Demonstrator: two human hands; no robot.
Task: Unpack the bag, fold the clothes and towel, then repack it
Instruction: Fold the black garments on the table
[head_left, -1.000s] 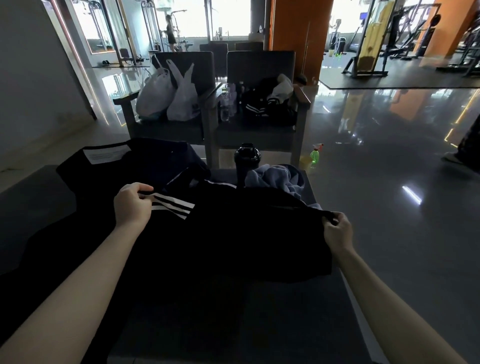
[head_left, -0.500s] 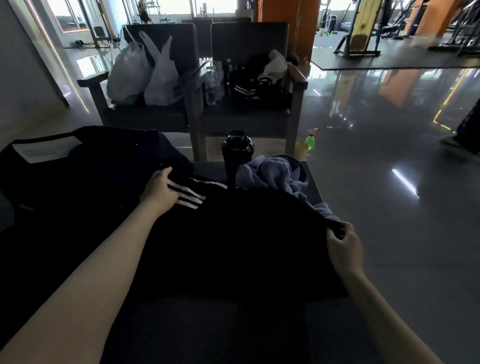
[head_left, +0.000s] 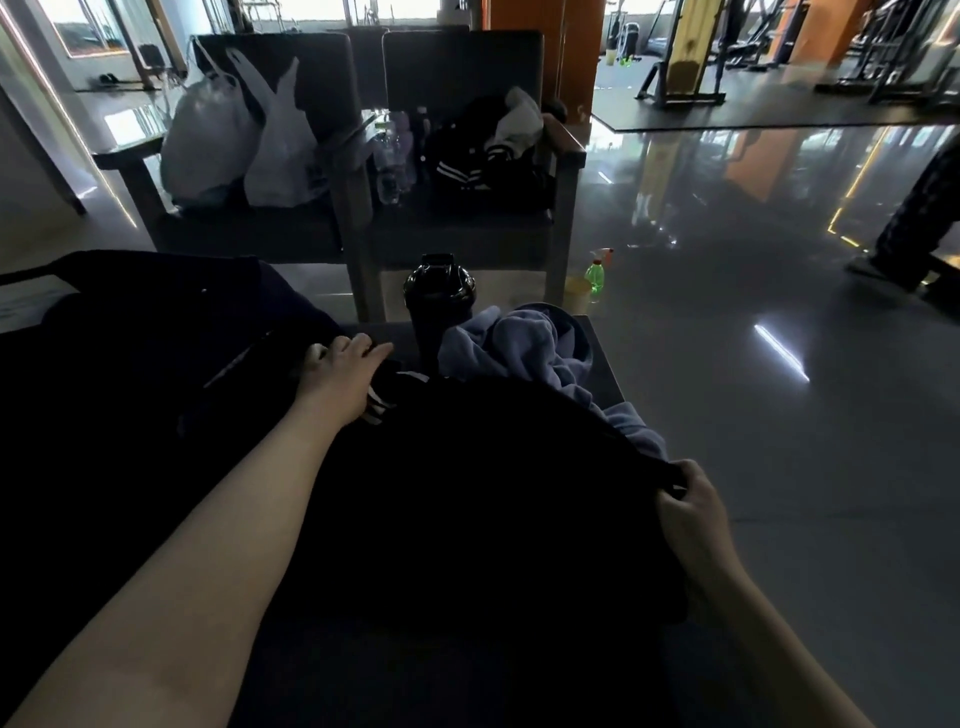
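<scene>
A black garment (head_left: 467, 493) with white stripes lies spread over the dark table (head_left: 602, 358) in front of me. My left hand (head_left: 340, 371) rests on its striped far edge with the fingers stretched forward. My right hand (head_left: 685, 506) pinches the garment's right edge near the table's side. A crumpled pale blue towel (head_left: 524, 345) lies behind the garment at the far right of the table. The black bag (head_left: 130, 332) lies at the left, partly under the garment.
A black shaker bottle (head_left: 439, 296) stands at the table's far edge beside the towel. Two dark chairs (head_left: 467, 223) stand behind, holding white plastic bags (head_left: 234, 140) and clothes. A green spray bottle (head_left: 596, 275) stands on the glossy floor. A person's leg (head_left: 914, 208) shows at the right.
My left hand has moved right and forward along the striped edge and its fingers have straightened. My right hand keeps its pinch on the right edge. My view has tilted down.
</scene>
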